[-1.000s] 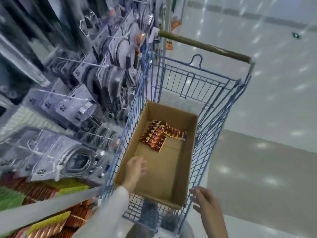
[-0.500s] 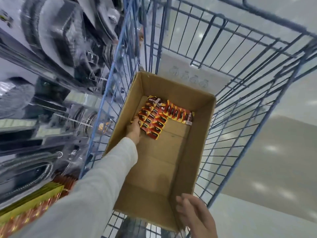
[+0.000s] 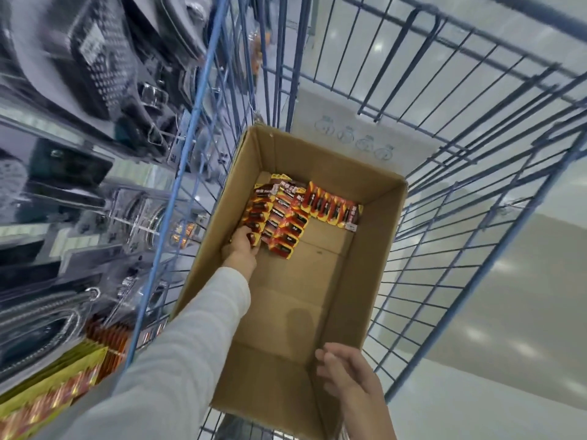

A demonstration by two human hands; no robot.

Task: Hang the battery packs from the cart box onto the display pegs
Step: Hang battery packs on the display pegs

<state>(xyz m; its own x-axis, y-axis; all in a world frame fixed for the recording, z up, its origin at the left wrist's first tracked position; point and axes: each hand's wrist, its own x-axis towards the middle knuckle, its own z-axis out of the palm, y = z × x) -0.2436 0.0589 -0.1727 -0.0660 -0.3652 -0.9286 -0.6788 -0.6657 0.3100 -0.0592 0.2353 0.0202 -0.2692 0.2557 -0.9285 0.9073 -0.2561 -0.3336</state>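
The fingers (image 3: 247, 237) of the left hand (image 3: 241, 250) are curled narrowly round the near edge of one pack (image 3: 254, 231) in the box (image 3: 376, 249). The battery packs (image 3: 287, 219) are laid in overlapping rows against the box's far wall, towards its far-left corner. A pale sleeve (image 3: 190, 344) is stretched across the box's near-left rim. The right hand (image 3: 346, 373) is held at the box's near-right corner with fingers loosely bent; whether the rim is gripped cannot be told. The box is enclosed by a blue wire cart (image 3: 444, 255).
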